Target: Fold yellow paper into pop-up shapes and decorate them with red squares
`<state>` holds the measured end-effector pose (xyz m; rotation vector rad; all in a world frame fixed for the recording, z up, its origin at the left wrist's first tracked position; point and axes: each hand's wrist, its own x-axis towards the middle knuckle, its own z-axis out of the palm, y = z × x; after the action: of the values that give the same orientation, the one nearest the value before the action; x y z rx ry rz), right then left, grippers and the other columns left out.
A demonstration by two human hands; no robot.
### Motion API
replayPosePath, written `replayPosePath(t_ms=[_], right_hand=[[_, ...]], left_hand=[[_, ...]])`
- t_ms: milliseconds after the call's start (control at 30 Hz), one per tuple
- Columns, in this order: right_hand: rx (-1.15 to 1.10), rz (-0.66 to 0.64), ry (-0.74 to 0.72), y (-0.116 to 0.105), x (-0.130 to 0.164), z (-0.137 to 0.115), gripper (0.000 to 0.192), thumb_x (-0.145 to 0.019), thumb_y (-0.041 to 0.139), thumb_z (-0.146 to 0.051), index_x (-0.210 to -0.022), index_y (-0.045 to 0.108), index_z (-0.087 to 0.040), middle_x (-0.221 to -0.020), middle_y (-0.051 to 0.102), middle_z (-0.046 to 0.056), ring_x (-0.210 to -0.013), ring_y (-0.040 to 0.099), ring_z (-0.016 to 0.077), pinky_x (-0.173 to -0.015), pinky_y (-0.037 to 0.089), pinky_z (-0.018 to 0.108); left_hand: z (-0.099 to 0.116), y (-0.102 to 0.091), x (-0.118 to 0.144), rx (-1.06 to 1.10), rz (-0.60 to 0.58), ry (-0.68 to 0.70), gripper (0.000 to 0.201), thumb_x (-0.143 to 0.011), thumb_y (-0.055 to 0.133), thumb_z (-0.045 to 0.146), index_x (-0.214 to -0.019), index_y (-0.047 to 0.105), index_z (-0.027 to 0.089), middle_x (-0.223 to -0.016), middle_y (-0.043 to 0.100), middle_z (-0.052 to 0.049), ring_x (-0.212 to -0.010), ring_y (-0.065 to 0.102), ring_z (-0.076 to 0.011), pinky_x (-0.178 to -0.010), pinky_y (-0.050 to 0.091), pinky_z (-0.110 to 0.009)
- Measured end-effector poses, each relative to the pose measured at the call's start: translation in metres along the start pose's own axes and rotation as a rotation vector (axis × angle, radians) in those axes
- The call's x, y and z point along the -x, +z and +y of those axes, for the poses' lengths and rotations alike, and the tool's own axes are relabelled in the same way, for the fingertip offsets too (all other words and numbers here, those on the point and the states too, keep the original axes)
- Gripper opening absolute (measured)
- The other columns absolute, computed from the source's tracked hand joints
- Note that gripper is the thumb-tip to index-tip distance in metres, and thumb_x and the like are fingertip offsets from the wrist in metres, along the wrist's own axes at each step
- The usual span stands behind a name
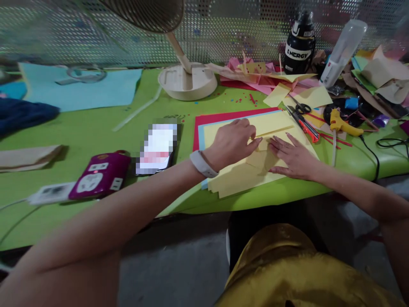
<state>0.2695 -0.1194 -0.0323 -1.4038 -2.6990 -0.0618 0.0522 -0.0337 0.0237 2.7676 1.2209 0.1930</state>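
Sheets of yellow paper (230, 183) lie stacked over a light blue sheet (202, 143) and a red sheet (197, 123). On the stack rests a smaller folded piece of yellow paper (260, 160), its upper edge raised in a crease. My left hand (231, 143) curls at the left of this piece, thumb and fingers closed at its folded edge; the grip is partly hidden. Flat on its right side, my right hand (295, 157) has its fingers spread. Scissors (300, 106) and an orange utility knife (309, 130) lie just beyond my right hand.
A phone (158, 147) and a purple power strip (100, 175) lie to the left. Behind stands a fan base (188, 83). At the right are a yellow glue gun (343, 123) with a cable, paper scraps (255, 74) and a black bottle (298, 47). The table's front edge (255, 202) is close.
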Motion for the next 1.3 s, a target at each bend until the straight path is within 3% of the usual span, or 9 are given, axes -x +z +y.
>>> replayPosePath(t_ms=[33, 133, 233, 533, 833, 1067, 1133, 1200, 1300], right_hand=[[0.000, 0.002, -0.002, 0.000, 0.000, 0.000, 0.083, -0.100, 0.028, -0.067, -0.151, 0.042, -0.004, -0.155, 0.043, 0.021, -0.151, 0.033, 0.0288, -0.125, 0.018, 0.054], [-0.001, -0.004, -0.004, -0.001, -0.001, 0.000, 0.084, -0.099, 0.028, -0.068, -0.150, 0.044, -0.002, -0.154, 0.044, 0.022, -0.151, 0.033, 0.0287, -0.126, 0.017, 0.052], [0.001, -0.019, 0.003, -0.001, -0.002, -0.001, 0.085, -0.099, 0.028, -0.068, -0.150, 0.044, -0.002, -0.155, 0.044, 0.022, -0.151, 0.033, 0.0284, -0.126, 0.017, 0.050], [0.004, -0.003, -0.008, 0.000, 0.000, 0.000, 0.083, -0.100, 0.028, -0.067, -0.150, 0.044, -0.003, -0.155, 0.044, 0.022, -0.150, 0.033, 0.0289, -0.126, 0.018, 0.051], [0.024, -0.023, 0.008, -0.003, -0.001, 0.001, 0.081, -0.100, 0.029, -0.067, -0.151, 0.044, -0.006, -0.155, 0.044, 0.018, -0.150, 0.034, 0.0288, -0.126, 0.018, 0.052], [0.059, -0.047, 0.113, -0.030, 0.010, 0.019, 0.064, -0.102, 0.036, -0.058, -0.133, 0.063, -0.008, -0.148, 0.054, 0.019, -0.145, 0.041, 0.0334, -0.121, 0.026, 0.055], [-0.005, -0.010, 0.238, -0.045, 0.004, 0.021, 0.052, -0.102, 0.042, -0.051, -0.117, 0.071, -0.011, -0.136, 0.065, 0.019, -0.132, 0.056, 0.0334, -0.112, 0.039, 0.051], [-0.174, -0.045, 0.413, -0.056, -0.013, 0.019, 0.040, -0.099, 0.050, -0.047, -0.097, 0.073, -0.015, -0.107, 0.076, 0.015, -0.102, 0.071, 0.0282, -0.091, 0.053, 0.042], [-0.604, -0.375, 0.589, -0.059, -0.047, 0.017, 0.033, -0.092, 0.064, -0.043, -0.073, 0.065, -0.016, -0.068, 0.072, 0.006, -0.061, 0.070, 0.0173, -0.062, 0.054, 0.030]], left_hand=[[0.003, -0.003, -0.007, 0.056, -0.077, -0.068, 0.034, -0.093, 0.053, 0.040, -0.088, 0.075, 0.014, -0.096, 0.076, -0.016, -0.097, 0.071, -0.0309, -0.085, 0.054, -0.041], [0.003, -0.001, -0.026, 0.411, -0.526, -0.170, 0.044, -0.088, 0.059, 0.045, -0.055, 0.064, 0.017, -0.061, 0.070, -0.007, -0.062, 0.068, -0.0190, -0.066, 0.052, -0.029], [-0.005, 0.010, -0.037, 0.669, -0.672, -0.247, 0.044, -0.081, 0.066, 0.050, -0.050, 0.063, 0.019, -0.056, 0.069, -0.006, -0.051, 0.062, -0.0149, -0.059, 0.049, -0.027], [-0.018, 0.017, -0.039, 0.739, -0.757, -0.308, 0.048, -0.065, 0.080, 0.060, -0.047, 0.067, 0.018, -0.051, 0.066, -0.006, -0.050, 0.061, -0.0152, -0.054, 0.043, -0.027], [-0.025, 0.022, -0.024, 0.798, -0.717, -0.338, 0.046, -0.063, 0.083, 0.057, -0.046, 0.066, 0.019, -0.046, 0.062, -0.004, -0.048, 0.058, -0.0137, -0.050, 0.039, -0.025], [-0.024, 0.021, -0.021, 0.824, -0.675, -0.258, 0.045, -0.068, 0.080, 0.056, -0.047, 0.065, 0.018, -0.048, 0.063, -0.004, -0.048, 0.057, -0.0135, -0.052, 0.043, -0.026], [-0.024, 0.020, -0.020, 0.807, -0.664, -0.249, 0.045, -0.071, 0.078, 0.056, -0.047, 0.065, 0.019, -0.049, 0.064, -0.004, -0.047, 0.057, -0.0133, -0.051, 0.043, -0.026], [-0.024, 0.020, -0.020, 0.797, -0.649, -0.246, 0.045, -0.072, 0.077, 0.056, -0.047, 0.065, 0.020, -0.051, 0.064, -0.004, -0.047, 0.056, -0.0131, -0.052, 0.045, -0.027], [-0.024, 0.022, -0.020, 0.799, -0.645, -0.253, 0.044, -0.070, 0.078, 0.055, -0.047, 0.066, 0.020, -0.052, 0.065, -0.004, -0.046, 0.055, -0.0131, -0.054, 0.047, -0.027]])
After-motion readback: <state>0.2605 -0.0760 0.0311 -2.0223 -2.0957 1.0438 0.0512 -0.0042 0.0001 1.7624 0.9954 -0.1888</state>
